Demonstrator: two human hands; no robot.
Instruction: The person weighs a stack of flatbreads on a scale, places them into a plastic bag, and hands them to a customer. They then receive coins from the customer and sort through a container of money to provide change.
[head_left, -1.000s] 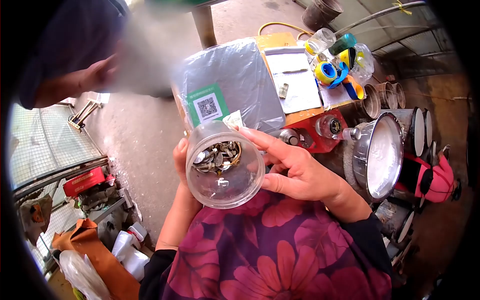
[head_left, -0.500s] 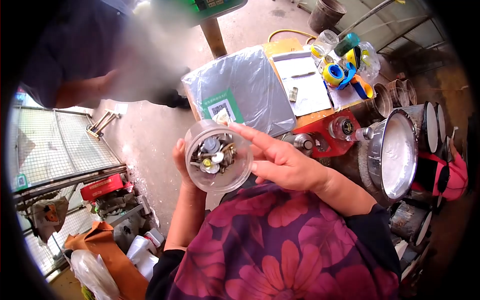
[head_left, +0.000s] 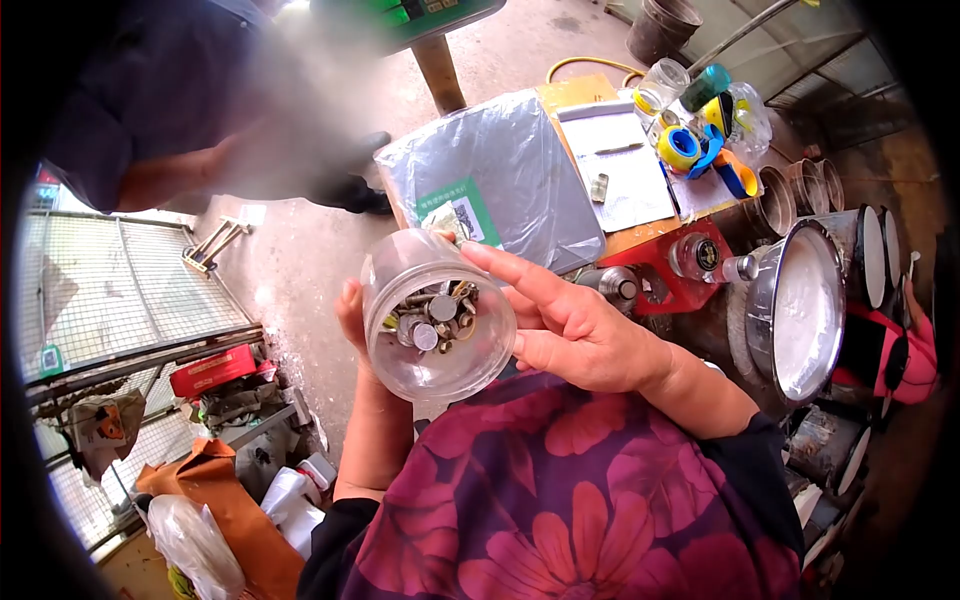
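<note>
Head view: the jar (head_left: 438, 315) is gripped in the left hand (head_left: 350, 308), held before the chest, off the table's (head_left: 566, 93) near edge. It has been tipped since a moment ago, so the metal bits (head_left: 432, 320) have been shaken together. The right hand (head_left: 572, 330) is laid open-fingered against the jar's side.

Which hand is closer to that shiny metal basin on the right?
Right. The right hand, touching the clear jar, lies left of the metal basin; the left hand grips the jar's far side, farther away.
</note>
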